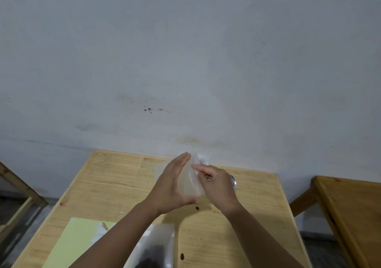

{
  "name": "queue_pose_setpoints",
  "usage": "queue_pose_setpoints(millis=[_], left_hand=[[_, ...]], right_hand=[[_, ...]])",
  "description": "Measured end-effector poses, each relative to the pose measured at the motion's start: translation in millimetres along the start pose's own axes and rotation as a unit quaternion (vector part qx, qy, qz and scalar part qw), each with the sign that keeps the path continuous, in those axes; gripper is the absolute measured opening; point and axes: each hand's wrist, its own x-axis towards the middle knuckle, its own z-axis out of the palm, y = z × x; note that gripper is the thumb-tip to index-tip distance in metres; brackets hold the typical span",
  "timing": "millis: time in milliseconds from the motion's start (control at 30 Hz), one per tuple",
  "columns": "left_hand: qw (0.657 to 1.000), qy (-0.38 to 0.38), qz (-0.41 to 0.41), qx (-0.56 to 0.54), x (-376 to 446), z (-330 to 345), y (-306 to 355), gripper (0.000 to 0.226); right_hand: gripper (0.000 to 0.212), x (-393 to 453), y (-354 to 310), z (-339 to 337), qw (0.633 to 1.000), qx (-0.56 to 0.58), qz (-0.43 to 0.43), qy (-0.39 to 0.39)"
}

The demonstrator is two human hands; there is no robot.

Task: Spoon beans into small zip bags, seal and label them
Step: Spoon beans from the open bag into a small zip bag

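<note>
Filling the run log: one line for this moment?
left hand open against zip bag | right hand pinches bag | spoon on table

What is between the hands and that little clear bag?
Nothing visible. The left hand already lies flat against the clear zip bag, thumb under its lower edge, and the right hand pinches it from the other side, above the wooden table.
</note>
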Motion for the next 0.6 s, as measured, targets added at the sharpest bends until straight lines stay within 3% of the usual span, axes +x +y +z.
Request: queue_pose_setpoints(millis=[100, 367, 600], left_hand=[[0.999, -0.026, 0.009, 0.047, -0.4, 1.8, -8.2, 0.131], [0.996, 0.035, 0.024, 0.077, -6.7, -3.8, -19.0, 0.107], [0.998, 0.048, 0.019, 0.032, -1.6, 13.8, -11.8, 0.115]], right_hand=[[0.028, -0.2, -0.3, 4.6, 0.999, 0.023, 0.019, -0.043], [0.034, 2.3, 11.0, 5.7, 0.990, 0.099, 0.045, -0.092], [0.037, 7.4, 19.4, 6.4, 0.986, 0.071, 0.032, -0.147]])
